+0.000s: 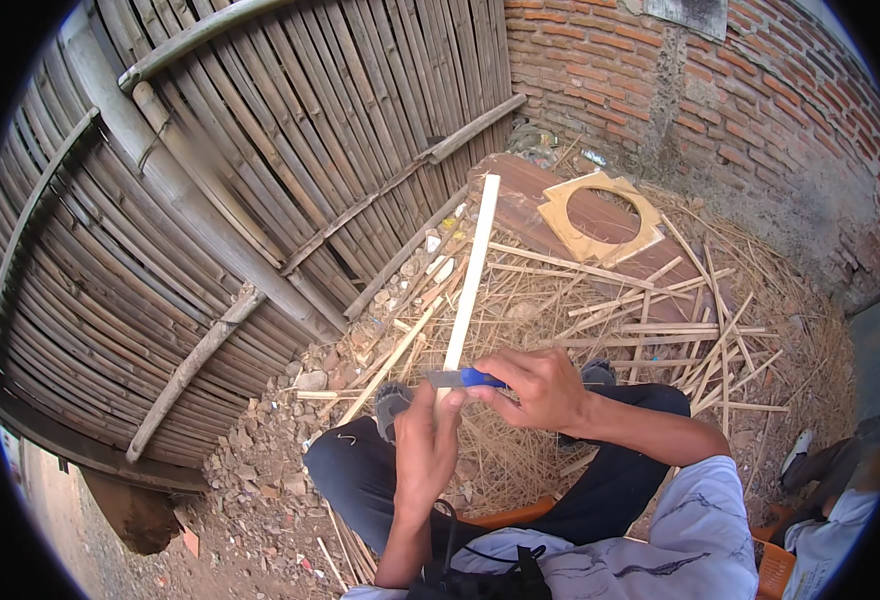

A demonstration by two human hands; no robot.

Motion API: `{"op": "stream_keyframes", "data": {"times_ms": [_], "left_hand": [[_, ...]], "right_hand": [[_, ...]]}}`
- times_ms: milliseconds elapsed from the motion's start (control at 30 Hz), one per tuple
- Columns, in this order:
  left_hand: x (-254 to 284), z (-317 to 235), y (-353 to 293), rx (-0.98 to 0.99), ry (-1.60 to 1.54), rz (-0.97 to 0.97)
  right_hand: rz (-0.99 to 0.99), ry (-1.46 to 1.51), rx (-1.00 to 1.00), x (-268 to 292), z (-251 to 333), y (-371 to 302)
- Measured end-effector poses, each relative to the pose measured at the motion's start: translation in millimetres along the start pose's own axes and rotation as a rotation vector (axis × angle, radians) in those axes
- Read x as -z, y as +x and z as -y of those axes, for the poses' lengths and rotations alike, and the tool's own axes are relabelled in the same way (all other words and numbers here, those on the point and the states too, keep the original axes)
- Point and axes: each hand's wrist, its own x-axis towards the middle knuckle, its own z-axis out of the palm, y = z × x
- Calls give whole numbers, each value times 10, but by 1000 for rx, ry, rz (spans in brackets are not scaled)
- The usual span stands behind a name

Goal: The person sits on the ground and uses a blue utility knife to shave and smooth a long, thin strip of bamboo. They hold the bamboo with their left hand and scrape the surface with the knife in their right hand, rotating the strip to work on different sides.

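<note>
A long pale bamboo strip (474, 270) stands out ahead of me, its near end in my left hand (426, 440), whose fingers are closed round it. In my right hand (538, 388) is a knife (450, 379) with a blue handle and a grey blade. The blade lies across the strip just beyond my left fingers and touches it. My right thumb sits close to my left hand, near the strip's lower end. The tip of the strip below my left fingers is hidden.
Many cut strips (705, 335) lie scattered over shavings at the right. A brown board (520, 200) carries a wooden panel with a round hole (650, 217). A bamboo fence (360, 110) rises left, a brick wall (760, 110) behind. Another person's leg (820, 465) shows at the right edge.
</note>
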Motion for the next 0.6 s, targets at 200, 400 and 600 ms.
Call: {"op": "stream_keyframes", "data": {"times_ms": [200, 400, 600], "left_hand": [[24, -55, -27, 28, 75, 9], [25, -3, -51, 28, 52, -8], [149, 214, -464, 80, 186, 126]], "right_hand": [[-23, -49, 31, -10, -1, -4], [-31, -69, 50, 22, 3, 6], [-347, -194, -387, 651, -763, 376]]}}
